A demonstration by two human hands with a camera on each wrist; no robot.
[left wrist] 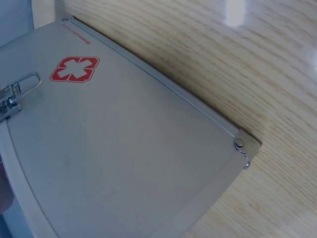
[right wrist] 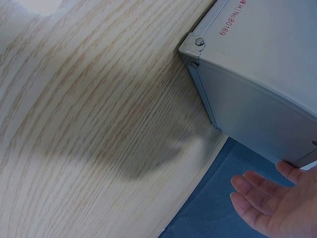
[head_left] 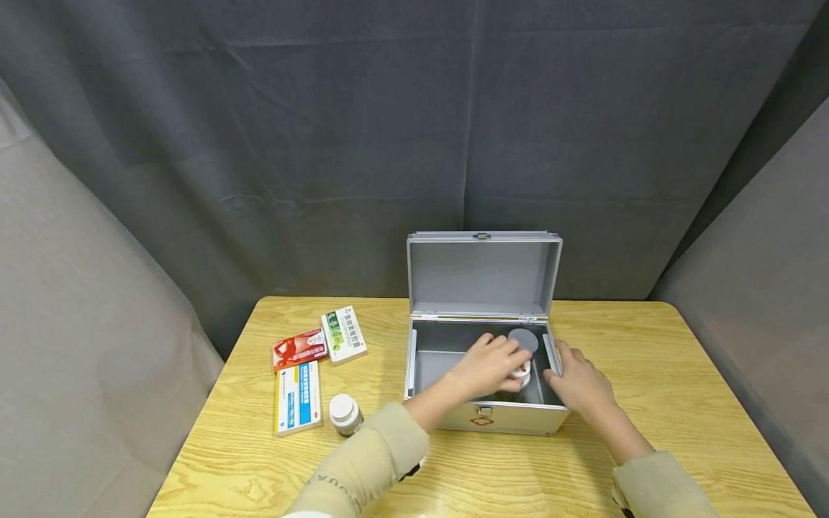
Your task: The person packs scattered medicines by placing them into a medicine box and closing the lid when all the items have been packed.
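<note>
A silver medicine case point(head_left: 518, 419) with a red cross emblem stands on the table with its lid point(head_left: 482, 277) raised. My left hand point(head_left: 490, 365) is inside it, thumb and fingers around a small white bottle point(head_left: 523, 371) that is partly hidden. A round grey piece point(head_left: 523, 339) lies just beyond those fingers in the case. At the case's right wall is my right hand point(head_left: 581, 381), thumb at the rim. In the right wrist view, its fingers point(right wrist: 255, 193) extend loosely, one touching the case's side. The left wrist view shows mainly the case front point(left wrist: 119, 134) and metal latch point(left wrist: 17, 94).
On the left of the table point(head_left: 214, 460) lie a red medicine box point(head_left: 299, 350), a white-and-green box point(head_left: 344, 335) and a blue-and-white box point(head_left: 299, 398). A white-capped bottle point(head_left: 345, 414) stands near my left sleeve. A dark curtain point(head_left: 324, 158) hangs behind the table.
</note>
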